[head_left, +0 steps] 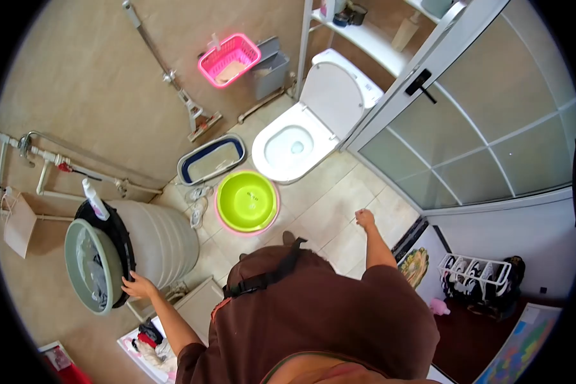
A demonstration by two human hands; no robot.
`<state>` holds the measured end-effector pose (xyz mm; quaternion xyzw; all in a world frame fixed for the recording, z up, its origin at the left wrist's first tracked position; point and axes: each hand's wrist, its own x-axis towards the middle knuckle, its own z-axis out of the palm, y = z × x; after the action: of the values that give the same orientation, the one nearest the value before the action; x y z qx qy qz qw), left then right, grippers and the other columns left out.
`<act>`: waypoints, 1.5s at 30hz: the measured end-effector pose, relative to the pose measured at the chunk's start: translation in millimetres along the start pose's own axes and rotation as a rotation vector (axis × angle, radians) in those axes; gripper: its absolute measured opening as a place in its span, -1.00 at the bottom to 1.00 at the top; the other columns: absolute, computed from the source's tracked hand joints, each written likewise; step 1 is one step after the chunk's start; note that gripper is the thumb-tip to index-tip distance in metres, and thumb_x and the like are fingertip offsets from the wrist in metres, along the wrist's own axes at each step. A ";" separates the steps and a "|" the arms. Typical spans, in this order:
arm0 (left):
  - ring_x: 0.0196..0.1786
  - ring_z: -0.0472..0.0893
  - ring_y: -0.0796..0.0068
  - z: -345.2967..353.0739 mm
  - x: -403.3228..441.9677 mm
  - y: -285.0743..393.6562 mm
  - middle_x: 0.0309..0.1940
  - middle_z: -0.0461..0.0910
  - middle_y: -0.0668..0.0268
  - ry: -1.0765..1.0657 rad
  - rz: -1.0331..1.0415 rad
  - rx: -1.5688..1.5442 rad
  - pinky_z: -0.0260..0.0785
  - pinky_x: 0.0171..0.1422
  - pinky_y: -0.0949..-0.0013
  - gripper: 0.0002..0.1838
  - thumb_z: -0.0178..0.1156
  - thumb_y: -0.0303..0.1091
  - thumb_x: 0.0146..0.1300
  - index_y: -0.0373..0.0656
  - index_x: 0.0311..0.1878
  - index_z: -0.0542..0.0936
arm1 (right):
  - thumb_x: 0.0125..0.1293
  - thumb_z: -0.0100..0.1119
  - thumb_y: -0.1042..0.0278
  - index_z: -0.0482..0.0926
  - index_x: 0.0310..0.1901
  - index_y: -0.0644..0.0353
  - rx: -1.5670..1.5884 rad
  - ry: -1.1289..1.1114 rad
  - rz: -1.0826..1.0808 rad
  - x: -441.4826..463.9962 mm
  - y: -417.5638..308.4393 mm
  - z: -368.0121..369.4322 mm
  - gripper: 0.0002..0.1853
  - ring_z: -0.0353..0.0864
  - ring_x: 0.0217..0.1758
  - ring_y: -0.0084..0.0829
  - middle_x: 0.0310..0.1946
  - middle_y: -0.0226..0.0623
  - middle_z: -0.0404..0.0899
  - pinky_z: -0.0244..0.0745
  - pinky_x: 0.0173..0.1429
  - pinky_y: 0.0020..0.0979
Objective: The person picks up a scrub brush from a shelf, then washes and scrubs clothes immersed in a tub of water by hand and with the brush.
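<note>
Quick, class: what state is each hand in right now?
Left hand: fingers at the edge of the black rim; whether it grips cannot be told.
Right hand: closed, loosely curled, nothing visible in it.

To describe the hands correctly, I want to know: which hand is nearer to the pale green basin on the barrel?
Left. The left hand is close beside the basin; the right hand is far across, above the floor.

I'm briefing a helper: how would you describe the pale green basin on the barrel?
Find the large pale barrel at picture left. On its black lid, beside a white bottle, sits the pale green basin holding grey contents. Unlike the lime basin on the floor, it is muted.
</note>
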<state>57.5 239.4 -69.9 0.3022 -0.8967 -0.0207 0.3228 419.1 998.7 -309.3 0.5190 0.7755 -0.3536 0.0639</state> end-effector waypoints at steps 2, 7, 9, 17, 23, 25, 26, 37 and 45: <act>0.31 0.33 -0.08 6.1 -19.6 12.9 0.30 0.29 -0.12 -0.038 -0.015 -0.028 0.17 0.31 -0.08 -0.44 0.13 0.07 0.27 -0.06 0.23 0.47 | 0.18 0.09 0.06 0.65 -0.36 0.19 0.037 0.005 0.027 8.6 -1.9 -9.2 -0.66 0.66 -0.29 -0.08 -0.40 -0.02 0.65 0.53 -0.16 -0.15; 0.29 0.33 -0.11 20.0 -34.3 31.6 0.27 0.31 -0.14 -0.136 -0.037 -0.080 0.19 0.32 -0.04 -0.47 0.14 0.01 0.28 -0.10 0.21 0.47 | 0.16 0.11 0.21 0.60 -0.43 0.25 0.367 -0.076 0.094 -5.0 -56.9 -25.5 -0.74 0.60 -0.59 -0.43 -0.58 -0.27 0.59 0.49 -0.48 -0.42; 0.29 0.33 -0.11 41.5 -35.4 37.9 0.26 0.32 -0.15 -0.143 -0.020 -0.128 0.19 0.32 -0.02 -0.49 0.15 -0.03 0.27 -0.12 0.19 0.48 | 0.16 0.10 0.21 0.60 -0.41 0.27 0.427 -0.075 0.037 6.3 -81.5 -31.1 -0.74 0.60 -0.59 -0.42 -0.57 -0.26 0.60 0.48 -0.48 -0.41; 0.24 0.37 -0.09 104.2 -44.3 80.3 0.17 0.39 -0.16 -0.341 -0.007 -0.245 0.21 0.31 0.03 -0.57 0.20 -0.15 0.23 -0.23 0.06 0.55 | 0.31 0.08 0.25 0.57 -0.34 0.24 0.702 -0.094 -0.173 61.2 -250.9 -115.1 -0.77 0.49 -0.57 -0.52 -0.54 -0.31 0.54 0.40 -0.50 -0.48; 0.19 0.41 -0.09 125.8 -68.5 92.7 0.14 0.42 -0.13 -0.473 -0.007 -0.265 0.25 0.28 0.04 -0.63 0.21 -0.19 0.20 -0.20 0.01 0.58 | 0.39 0.00 0.24 0.51 -0.02 0.19 0.931 -0.151 -0.123 112.3 -368.8 -197.5 -0.74 0.65 -0.32 -0.49 -0.28 -0.25 0.65 0.62 -0.27 -0.47; 0.18 0.42 -0.07 126.6 -75.8 95.0 0.15 0.41 -0.10 -0.514 -0.023 -0.282 0.25 0.27 0.06 -0.62 0.21 -0.19 0.20 -0.21 0.01 0.58 | 0.38 0.03 0.24 0.51 -0.02 0.17 0.998 -0.140 -0.128 141.0 -401.2 -226.0 -0.75 0.67 -0.28 -0.49 -0.26 -0.25 0.66 0.64 -0.22 -0.49; 0.19 0.42 -0.06 124.6 -79.6 95.0 0.16 0.41 -0.08 -0.535 -0.053 -0.293 0.25 0.27 0.07 -0.62 0.22 -0.19 0.20 -0.22 0.01 0.58 | 0.36 0.06 0.25 0.50 -0.02 0.17 1.045 -0.126 -0.119 153.8 -419.4 -240.1 -0.75 0.67 -0.29 -0.49 -0.26 -0.24 0.66 0.65 -0.23 -0.50; -0.05 0.59 -0.04 21.1 -194.3 82.2 -0.17 0.62 -0.10 -0.572 -0.395 -0.145 0.40 0.06 0.10 -0.68 0.16 -0.33 0.13 -0.40 -0.14 0.62 | 0.39 0.05 0.42 -0.09 0.42 -0.09 1.170 -0.191 -0.511 363.5 -562.1 -360.7 -0.32 0.62 0.00 -0.15 0.06 0.02 0.51 0.63 -0.04 -0.26; 0.07 0.51 0.01 -26.2 -318.3 80.7 -0.06 0.58 0.00 -0.521 -0.727 -0.108 0.34 0.21 0.11 -0.65 0.26 -0.16 0.12 -0.19 -0.11 0.64 | 0.50 -0.32 -0.09 0.15 0.39 0.29 1.208 -0.319 -0.300 511.8 -608.1 -385.5 -0.35 0.23 0.42 -0.12 0.33 -0.08 0.29 0.19 0.46 -0.18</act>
<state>224.2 486.3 -210.8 0.5648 -0.7813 -0.2551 0.0734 -226.5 1496.3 31.2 0.2906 0.4849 -0.8060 -0.1755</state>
